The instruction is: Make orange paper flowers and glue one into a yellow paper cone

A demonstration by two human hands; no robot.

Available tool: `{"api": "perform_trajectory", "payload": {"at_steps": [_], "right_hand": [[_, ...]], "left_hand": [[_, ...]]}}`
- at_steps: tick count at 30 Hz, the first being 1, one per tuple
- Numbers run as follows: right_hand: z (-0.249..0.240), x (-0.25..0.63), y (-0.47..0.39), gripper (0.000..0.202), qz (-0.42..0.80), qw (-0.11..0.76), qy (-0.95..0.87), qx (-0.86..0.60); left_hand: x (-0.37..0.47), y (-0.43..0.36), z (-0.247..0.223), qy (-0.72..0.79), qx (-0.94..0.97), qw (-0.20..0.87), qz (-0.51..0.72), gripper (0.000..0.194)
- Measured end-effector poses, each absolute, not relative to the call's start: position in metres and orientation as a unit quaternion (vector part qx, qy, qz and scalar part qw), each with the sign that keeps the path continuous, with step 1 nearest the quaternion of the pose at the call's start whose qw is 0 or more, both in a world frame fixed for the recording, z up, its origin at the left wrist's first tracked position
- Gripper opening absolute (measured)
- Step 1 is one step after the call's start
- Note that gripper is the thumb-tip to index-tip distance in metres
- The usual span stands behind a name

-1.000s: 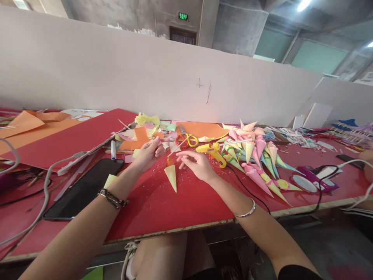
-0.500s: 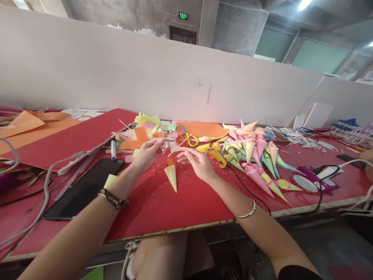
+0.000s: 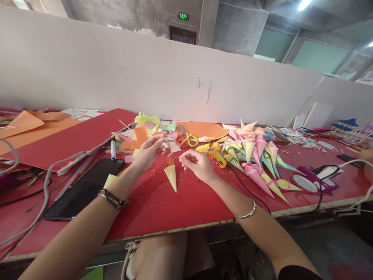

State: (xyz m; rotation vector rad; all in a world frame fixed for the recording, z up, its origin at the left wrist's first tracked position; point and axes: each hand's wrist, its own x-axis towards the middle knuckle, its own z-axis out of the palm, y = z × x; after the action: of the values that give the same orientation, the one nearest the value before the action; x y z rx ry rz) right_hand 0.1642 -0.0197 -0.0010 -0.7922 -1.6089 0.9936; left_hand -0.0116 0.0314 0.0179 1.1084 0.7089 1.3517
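Note:
A pale yellow paper cone (image 3: pixel 171 178) with an orange piece (image 3: pixel 169 161) at its wide end lies on the red table (image 3: pixel 151 216) between my hands, its tip toward me. My left hand (image 3: pixel 150 152) hovers up and left of the cone, thumb and fingertips close together; anything between them is too small to make out. On the cone's right, my right hand (image 3: pixel 196 164) has its fingers curled and pinched near the orange piece; what it holds, if anything, cannot be told. A thin stick (image 3: pixel 175 149) slants just above the cone. Neither hand touches the cone.
Scissors (image 3: pixel 190 140) and a yellow glue gun (image 3: pixel 215 152) lie beyond my right hand. Many pastel paper cones (image 3: pixel 259 155) are heaped to the right. A black phone (image 3: pixel 87 190) and a marker (image 3: pixel 113 149) are at left. Another person's hand (image 3: pixel 367 161) shows at the right edge.
My right hand's fingers have drawn in from spread to curled. My left hand has shifted very slightly upward. The cone has stayed in place.

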Motion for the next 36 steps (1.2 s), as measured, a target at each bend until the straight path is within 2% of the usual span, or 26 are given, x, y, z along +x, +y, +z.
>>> {"api": "perform_trajectory", "payload": {"at_steps": [4,7,10,13,18,24,29,31,34,36], "right_hand": [[0.0004,0.1631,-0.0196,0.017,0.401,0.549,-0.663,-0.313],[0.0008,0.1633,-0.0202,0.022,0.417,0.53,-0.673,-0.304],[-0.0002,0.1638,-0.0204,0.016,0.383,0.513,-0.694,-0.33],[-0.0012,0.1635,-0.0195,0.012,0.348,0.538,-0.692,-0.33],[-0.0002,0.1639,-0.0205,0.021,0.393,0.523,-0.684,-0.324],[0.0008,0.1633,-0.0221,0.014,0.38,0.532,-0.685,-0.322],[0.0002,0.1639,-0.0222,0.023,0.384,0.507,-0.704,-0.315],[0.0006,0.1643,-0.0223,0.017,0.343,0.511,-0.717,-0.328],[0.0018,0.1644,-0.0219,0.011,0.307,0.527,-0.719,-0.334],[0.0026,0.1644,-0.0217,0.015,0.322,0.532,-0.712,-0.326]], "left_hand": [[-0.011,0.0317,0.0162,0.304,0.483,0.578,0.583,0.012],[-0.0107,0.0301,0.0185,0.283,0.498,0.581,0.578,0.038],[-0.0115,0.0289,0.022,0.278,0.476,0.606,0.573,0.045],[-0.0122,0.0286,0.0241,0.278,0.445,0.632,0.571,0.04],[-0.0111,0.029,0.0207,0.295,0.458,0.6,0.585,0.011],[-0.0106,0.0308,0.0168,0.301,0.49,0.583,0.574,0.017],[-0.0096,0.0303,0.0217,0.283,0.436,0.617,0.591,0.033],[-0.0099,0.0306,0.0216,0.283,0.43,0.618,0.594,0.03],[-0.0111,0.0321,0.0185,0.299,0.454,0.603,0.584,0.011],[-0.0119,0.0333,0.0158,0.311,0.472,0.595,0.571,0.013]]}}
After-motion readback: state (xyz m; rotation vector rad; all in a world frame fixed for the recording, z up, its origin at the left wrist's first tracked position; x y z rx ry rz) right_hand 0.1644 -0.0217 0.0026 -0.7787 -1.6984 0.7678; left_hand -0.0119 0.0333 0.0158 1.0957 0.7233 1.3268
